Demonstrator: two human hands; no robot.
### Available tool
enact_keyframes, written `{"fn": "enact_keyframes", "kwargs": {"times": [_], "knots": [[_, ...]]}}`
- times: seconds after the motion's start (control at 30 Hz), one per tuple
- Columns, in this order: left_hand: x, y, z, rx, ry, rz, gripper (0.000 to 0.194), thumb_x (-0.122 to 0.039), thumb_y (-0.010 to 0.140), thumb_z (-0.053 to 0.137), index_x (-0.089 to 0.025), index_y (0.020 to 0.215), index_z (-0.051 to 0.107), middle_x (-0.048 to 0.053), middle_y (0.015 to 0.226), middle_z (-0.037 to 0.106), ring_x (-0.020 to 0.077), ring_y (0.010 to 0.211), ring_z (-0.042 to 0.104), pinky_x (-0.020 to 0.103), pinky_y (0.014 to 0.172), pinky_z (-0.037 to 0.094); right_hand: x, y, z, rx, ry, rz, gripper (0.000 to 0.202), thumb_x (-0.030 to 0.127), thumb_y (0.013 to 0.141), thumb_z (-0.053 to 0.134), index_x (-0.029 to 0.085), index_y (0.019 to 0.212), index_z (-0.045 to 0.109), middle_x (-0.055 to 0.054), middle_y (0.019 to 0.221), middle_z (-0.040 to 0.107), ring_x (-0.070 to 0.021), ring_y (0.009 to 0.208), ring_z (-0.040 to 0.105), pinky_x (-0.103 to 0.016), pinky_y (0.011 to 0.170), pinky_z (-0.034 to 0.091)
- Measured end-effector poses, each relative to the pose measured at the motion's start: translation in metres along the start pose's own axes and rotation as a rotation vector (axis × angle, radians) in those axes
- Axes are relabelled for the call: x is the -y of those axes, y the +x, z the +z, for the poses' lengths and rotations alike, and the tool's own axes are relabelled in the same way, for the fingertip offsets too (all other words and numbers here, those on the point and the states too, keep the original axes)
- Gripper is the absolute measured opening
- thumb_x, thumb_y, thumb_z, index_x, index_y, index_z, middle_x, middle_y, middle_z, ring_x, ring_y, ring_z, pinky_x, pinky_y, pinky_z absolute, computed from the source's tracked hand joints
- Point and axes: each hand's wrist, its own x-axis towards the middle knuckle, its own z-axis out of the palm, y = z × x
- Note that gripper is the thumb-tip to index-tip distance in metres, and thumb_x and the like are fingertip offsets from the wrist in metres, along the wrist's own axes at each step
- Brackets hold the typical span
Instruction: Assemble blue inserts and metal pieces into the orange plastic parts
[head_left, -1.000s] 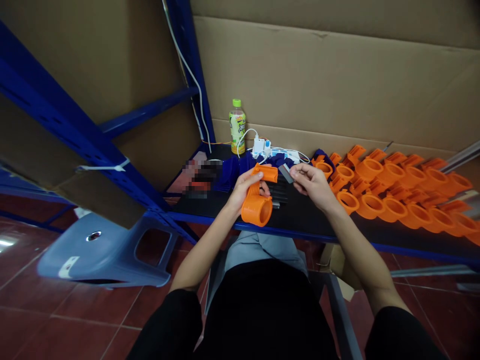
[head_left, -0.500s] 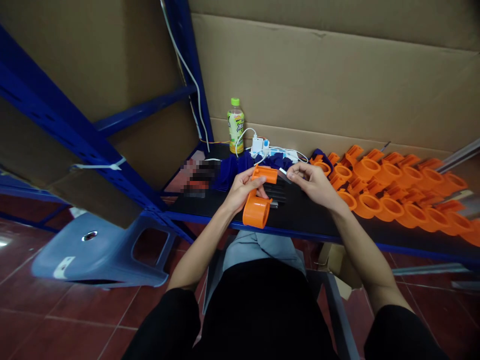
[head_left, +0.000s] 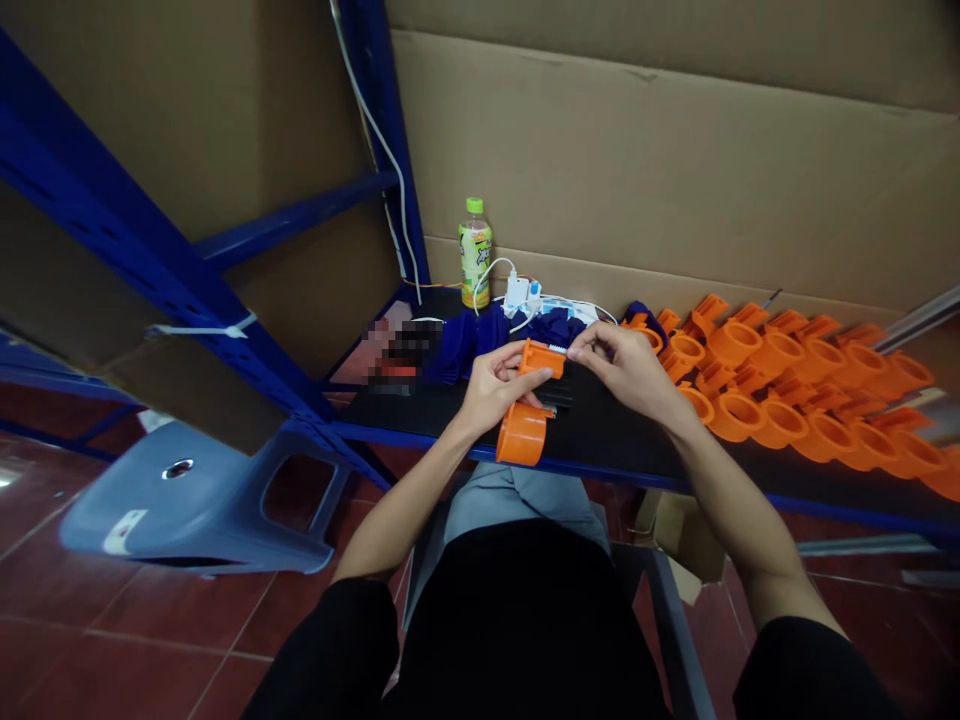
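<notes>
An orange plastic part [head_left: 523, 436] with a wide ring at its lower end is held in my left hand [head_left: 495, 392], whose thumb and fingers are closed round its upper section. My right hand [head_left: 619, 365] pinches a small strip with white teeth [head_left: 557, 349], which lies against the top of the orange part's upper section. The rest of the strip is hidden by the fingers. Below the hands, several dark strips [head_left: 559, 385] lie on the black tabletop [head_left: 600, 425].
Rows of orange parts [head_left: 780, 420] cover the right of the table. Blue cloth [head_left: 457, 345], a bottle [head_left: 475, 255] and a power strip [head_left: 566, 310] with cables stand at the back. A blue metal frame [head_left: 150, 240] and a stool [head_left: 202, 495] are at the left.
The orange part in my left hand has moved slightly right and turned. The toothed strip has come from the gap between the hands to the part's upper section.
</notes>
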Motion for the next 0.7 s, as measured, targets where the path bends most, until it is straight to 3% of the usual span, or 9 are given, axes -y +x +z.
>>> {"fn": "enact_keyframes", "kwargs": {"times": [0.07,0.17,0.33,0.53,0.7], "knots": [[0.000,-0.001,0.001,0.012,0.007,0.007,0.054,-0.043,0.075,0.090,-0.013,0.116,0.072,0.009,0.100,0.081,0.0142,0.051,0.072,0.022,0.051,0.058,0.003,0.001,-0.004,-0.022,-0.036,-0.005,0.019,0.036,0.092,0.074,0.018,0.087,0.072,-0.001,0.077,0.064,-0.0111,0.064,0.045,-0.027,0.064,0.032],[0.001,-0.002,0.000,0.047,0.011,-0.003,0.049,-0.042,0.076,0.090,-0.014,0.111,0.073,0.008,0.101,0.080,0.0153,0.052,0.073,0.022,0.050,0.058,0.005,0.006,-0.005,0.042,-0.001,-0.006,0.019,0.035,0.090,0.077,0.018,0.085,0.070,0.000,0.077,0.064,-0.0113,0.067,0.048,-0.027,0.065,0.033],[0.004,0.002,0.002,0.080,-0.013,-0.064,0.048,-0.045,0.074,0.090,-0.013,0.105,0.072,0.005,0.084,0.079,0.0148,0.049,0.071,0.020,0.048,0.055,0.005,0.022,0.013,0.092,0.083,0.007,0.016,0.033,0.092,0.074,0.017,0.088,0.070,0.000,0.076,0.062,-0.0113,0.067,0.047,-0.027,0.065,0.034],[-0.006,0.009,-0.010,-0.132,-0.079,-0.026,0.050,-0.051,0.073,0.089,-0.015,0.102,0.070,0.001,0.066,0.074,0.0136,0.044,0.067,0.020,0.046,0.052,-0.025,0.045,0.031,-0.095,0.124,-0.015,0.028,0.043,0.101,0.060,0.018,0.097,0.071,-0.003,0.085,0.069,-0.0144,0.076,0.056,-0.026,0.073,0.040],[-0.020,0.011,-0.030,-0.245,-0.056,-0.006,0.046,-0.051,0.072,0.089,-0.017,0.096,0.072,-0.001,0.053,0.067,0.0150,0.042,0.064,0.021,0.044,0.050,-0.056,0.035,0.046,0.219,-0.243,-0.140,0.022,0.040,0.097,0.070,0.019,0.100,0.075,-0.005,0.100,0.071,-0.0155,0.085,0.062,-0.026,0.074,0.039]]}}
